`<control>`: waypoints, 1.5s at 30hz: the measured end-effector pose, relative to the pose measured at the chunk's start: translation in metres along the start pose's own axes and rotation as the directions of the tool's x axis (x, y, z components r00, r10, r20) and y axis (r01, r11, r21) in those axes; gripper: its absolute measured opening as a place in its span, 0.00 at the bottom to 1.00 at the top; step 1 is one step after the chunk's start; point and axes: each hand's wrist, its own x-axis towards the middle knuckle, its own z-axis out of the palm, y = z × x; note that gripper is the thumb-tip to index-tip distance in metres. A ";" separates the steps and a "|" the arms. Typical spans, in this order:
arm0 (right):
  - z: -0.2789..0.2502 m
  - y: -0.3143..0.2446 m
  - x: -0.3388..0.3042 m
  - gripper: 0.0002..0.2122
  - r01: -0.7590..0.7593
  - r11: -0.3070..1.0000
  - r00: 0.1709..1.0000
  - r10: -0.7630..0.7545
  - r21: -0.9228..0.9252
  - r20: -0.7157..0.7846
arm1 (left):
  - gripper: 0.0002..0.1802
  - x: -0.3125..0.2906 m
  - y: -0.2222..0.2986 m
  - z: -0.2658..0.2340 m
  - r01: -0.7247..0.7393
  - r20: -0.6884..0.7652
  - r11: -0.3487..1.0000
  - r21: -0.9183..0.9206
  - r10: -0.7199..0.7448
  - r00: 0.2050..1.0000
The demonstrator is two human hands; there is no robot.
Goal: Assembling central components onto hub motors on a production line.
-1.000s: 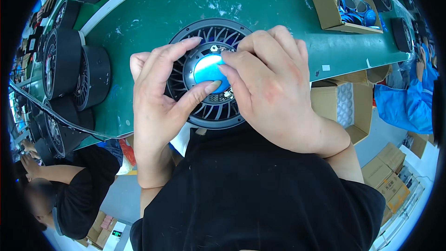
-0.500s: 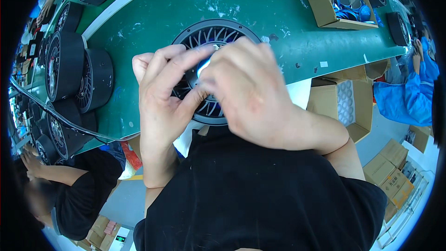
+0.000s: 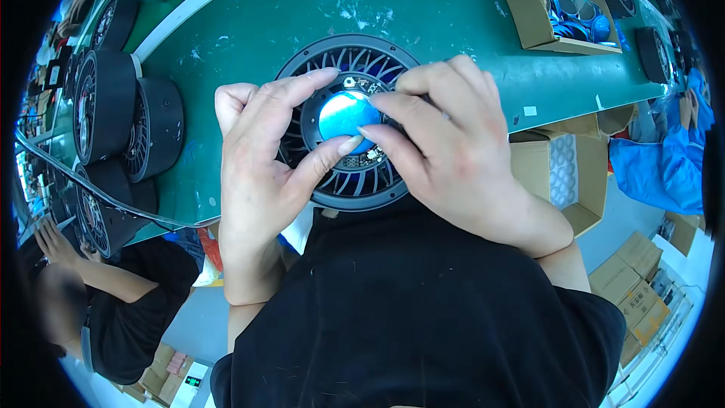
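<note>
A black spoked wheel lies on the green bench in front of me. A shiny blue disc sits at its centre, with small circuit board parts showing around it. My left hand is spread over the wheel's left side: its thumb tip touches the disc's lower edge, while the index finger reaches the hub above, apart from the thumb. My right hand has thumb and index finger on the disc's right edge in a loose pinch. Whether thin film lies between those fingertips cannot be made out.
At the back right a cardboard box holds blue-covered discs. More black wheels stand stacked at left. An opened carton with a bubbled white tray is below the bench's right edge. A co-worker sits at lower left.
My right hand has swung right, off the wheel's centre, uncovering the blue disc and circuit parts. My left hand stays nearly in place.
</note>
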 end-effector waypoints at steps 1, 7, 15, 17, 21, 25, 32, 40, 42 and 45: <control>0.003 0.001 -0.001 0.09 0.024 0.998 0.999 -0.026 -0.064 -0.020 | 0.29 0.000 0.000 0.001 -0.005 -0.004 1.000 -0.001 0.005 1.000; 0.005 -0.008 0.005 0.09 0.173 0.948 0.985 -0.169 -0.266 0.036 | 0.31 0.000 -0.001 0.004 -0.029 -0.034 1.000 0.011 0.030 0.999; 0.008 0.008 0.005 0.10 0.157 0.981 0.984 -0.165 0.110 0.067 | 0.20 -0.004 -0.001 0.005 -0.089 -0.069 0.995 0.042 0.091 0.993; 0.006 0.011 0.006 0.10 0.153 0.973 0.981 -0.171 0.170 0.095 | 0.17 -0.004 -0.003 0.005 -0.087 -0.074 0.996 0.027 0.088 0.993; 0.001 0.016 0.017 0.10 0.136 0.940 0.974 -0.185 0.313 0.130 | 0.11 -0.005 -0.004 0.004 -0.101 -0.055 0.995 0.009 0.102 0.993; -0.005 0.019 0.020 0.13 0.157 0.935 0.963 -0.217 0.319 0.161 | 0.09 -0.004 -0.008 0.002 -0.194 -0.018 0.980 0.034 0.195 0.981; -0.015 0.023 0.012 0.18 0.217 0.952 0.910 -0.278 0.218 0.308 | 0.12 -0.015 -0.023 0.008 -0.354 -0.158 0.898 -0.262 0.322 0.933; -0.013 0.019 0.020 0.18 0.221 0.941 0.908 -0.294 0.257 0.298 | 0.12 -0.070 -0.034 0.007 -0.190 -0.371 0.445 -0.875 -0.365 0.854; -0.016 0.020 0.021 0.18 0.311 0.937 0.873 -0.348 0.159 0.343 | 0.12 -0.083 -0.030 0.014 -0.119 -0.259 0.371 -0.921 -0.353 0.899; -0.010 0.016 0.021 0.17 0.409 0.908 0.831 -0.413 0.095 0.372 | 0.19 -0.078 0.001 0.033 0.257 -0.136 0.534 -0.805 -0.589 0.797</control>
